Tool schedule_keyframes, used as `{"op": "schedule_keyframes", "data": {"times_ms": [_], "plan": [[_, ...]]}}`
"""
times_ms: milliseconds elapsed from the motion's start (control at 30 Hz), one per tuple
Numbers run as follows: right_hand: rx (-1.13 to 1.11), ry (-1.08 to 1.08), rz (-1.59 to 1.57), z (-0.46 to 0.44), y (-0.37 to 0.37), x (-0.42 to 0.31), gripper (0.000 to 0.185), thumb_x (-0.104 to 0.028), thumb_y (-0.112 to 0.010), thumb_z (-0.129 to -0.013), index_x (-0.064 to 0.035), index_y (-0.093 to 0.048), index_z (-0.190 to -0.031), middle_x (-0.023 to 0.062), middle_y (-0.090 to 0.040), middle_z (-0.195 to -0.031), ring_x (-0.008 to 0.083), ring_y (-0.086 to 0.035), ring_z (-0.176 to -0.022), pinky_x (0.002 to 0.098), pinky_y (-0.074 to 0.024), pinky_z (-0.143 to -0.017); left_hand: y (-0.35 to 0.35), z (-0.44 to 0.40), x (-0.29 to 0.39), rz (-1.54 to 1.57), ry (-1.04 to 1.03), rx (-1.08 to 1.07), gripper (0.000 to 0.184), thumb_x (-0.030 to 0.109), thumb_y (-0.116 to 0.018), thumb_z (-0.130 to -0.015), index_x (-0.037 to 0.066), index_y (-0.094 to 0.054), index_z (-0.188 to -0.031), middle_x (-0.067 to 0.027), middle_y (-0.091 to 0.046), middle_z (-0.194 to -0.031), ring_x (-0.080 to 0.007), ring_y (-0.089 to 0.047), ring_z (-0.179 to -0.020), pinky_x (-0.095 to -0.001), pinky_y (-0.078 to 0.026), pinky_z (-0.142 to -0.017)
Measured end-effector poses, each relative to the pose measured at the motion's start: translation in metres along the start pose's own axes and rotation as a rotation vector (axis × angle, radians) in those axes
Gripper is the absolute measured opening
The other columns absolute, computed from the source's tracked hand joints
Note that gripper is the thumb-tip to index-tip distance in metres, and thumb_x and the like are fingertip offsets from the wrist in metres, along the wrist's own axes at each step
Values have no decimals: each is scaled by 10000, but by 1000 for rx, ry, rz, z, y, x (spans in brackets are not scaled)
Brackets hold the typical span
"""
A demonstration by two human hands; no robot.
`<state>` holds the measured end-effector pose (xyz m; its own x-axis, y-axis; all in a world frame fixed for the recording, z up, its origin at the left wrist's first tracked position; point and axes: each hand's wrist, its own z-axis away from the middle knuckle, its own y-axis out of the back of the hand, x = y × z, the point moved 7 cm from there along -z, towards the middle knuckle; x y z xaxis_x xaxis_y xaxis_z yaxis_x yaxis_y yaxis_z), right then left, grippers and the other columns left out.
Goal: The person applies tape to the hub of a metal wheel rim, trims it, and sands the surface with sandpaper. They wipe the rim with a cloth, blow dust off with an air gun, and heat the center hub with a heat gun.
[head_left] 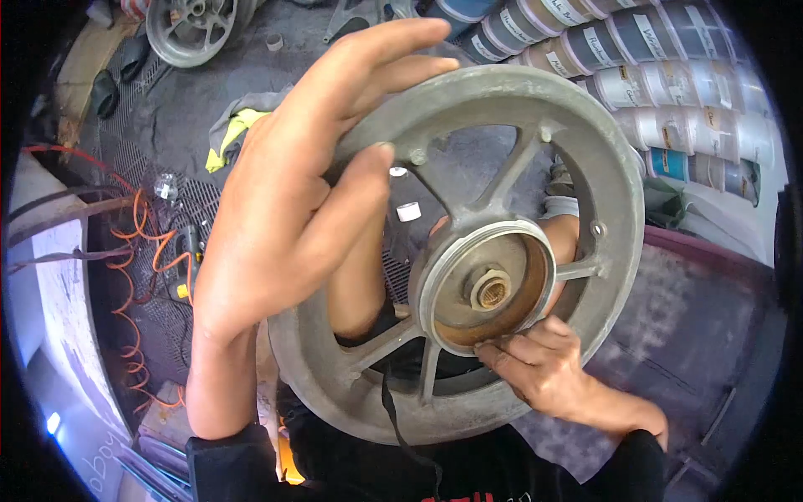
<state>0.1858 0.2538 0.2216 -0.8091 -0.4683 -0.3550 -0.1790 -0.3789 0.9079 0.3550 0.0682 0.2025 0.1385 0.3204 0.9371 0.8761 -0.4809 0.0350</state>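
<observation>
A bare grey metal motorcycle wheel [615, 276] stands tilted over my lap, its hub side facing me. My left hand [276, 201] grips the rim at the upper left, thumb on the inner side and fingers stretched over the outer edge. At the bottom of the round hub [427, 301], the fingers of my right hand [539, 364] are closed and pressed against the lip. Whether they pinch something small there is hidden. Brown rust stains line the hub's inner wall, and a threaded brass-coloured centre [492, 290] sits in the middle.
Another wheel [191, 29] lies at the upper left. An orange coiled air hose [125, 326] runs down the left side beside a grey and yellow cloth [234, 138]. Stacked labelled tubs [619, 46] fill the upper right. A small white cap-like piece [408, 211] lies on the floor.
</observation>
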Motion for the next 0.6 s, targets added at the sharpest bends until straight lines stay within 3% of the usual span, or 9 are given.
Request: {"op": "schedule_keyframes", "data": {"times_ms": [33,133,167,200,267,400,600], "plan": [[32,-83,-66,2,0,1,220,-121,-723,-744,-48,-743,-950,4,-637,-764,144,-582,-627,289,-458,-652,1,0,-1,4,8,-9,651,-95,-448,-828,-47,-325,-1465,-249,-532,-1374,-287,-523,-1293,-381,-371,-1106],[407,-500,-651,22,17,27,171,-115,-730,-820,-6,-734,-952,66,-667,-814,182,-614,-675,305,-483,-693,-3,-1,5,29,111,-18,631,-41,-499,-875,-27,-313,-1478,-246,-522,-1387,-289,-513,-1300,-387,-358,-1111],[527,-610,-861,40,20,42,155,-123,-677,-910,-15,-745,-998,131,-718,-919,176,-663,-808,300,-516,-745,-4,0,6,28,140,-12,628,-14,-521,-891,-20,-310,-1483,-244,-517,-1393,-290,-507,-1304,-389,-350,-1113],[844,-613,-1232,55,11,54,181,-121,-668,-922,3,-713,-1047,125,-715,-945,181,-672,-832,301,-536,-734,-6,-1,6,28,161,-7,627,12,-543,-906,-13,-306,-1487,-242,-512,-1399,-291,-500,-1309,-391,-343,-1116],[1120,-626,-1653,72,13,62,219,-135,-648,-945,11,-666,-1108,131,-707,-980,199,-685,-845,301,-558,-759,-9,-1,10,15,211,10,624,-14,-508,-901,5,-310,-1492,-213,-508,-1415,-277,-510,-1299,-386,-337,-1119],[1299,-509,-1890,102,8,66,227,-129,-637,-951,8,-643,-1131,138,-701,-973,197,-692,-794,306,-575,-691,-6,6,9,-101,261,1,617,19,-536,-917,7,-312,-1492,-203,-524,-1388,-256,-479,-1315,-377,-323,-1120],[1641,-452,-1818,184,-12,90,249,-124,-616,-959,-15,-621,-1183,114,-694,-943,176,-683,-766,297,-567,-651,-13,14,19,-272,280,49,522,67,-549,-952,7,-395,-1448,-160,-583,-1280,-204,-540,-1177,-326,-371,-1047]]}}
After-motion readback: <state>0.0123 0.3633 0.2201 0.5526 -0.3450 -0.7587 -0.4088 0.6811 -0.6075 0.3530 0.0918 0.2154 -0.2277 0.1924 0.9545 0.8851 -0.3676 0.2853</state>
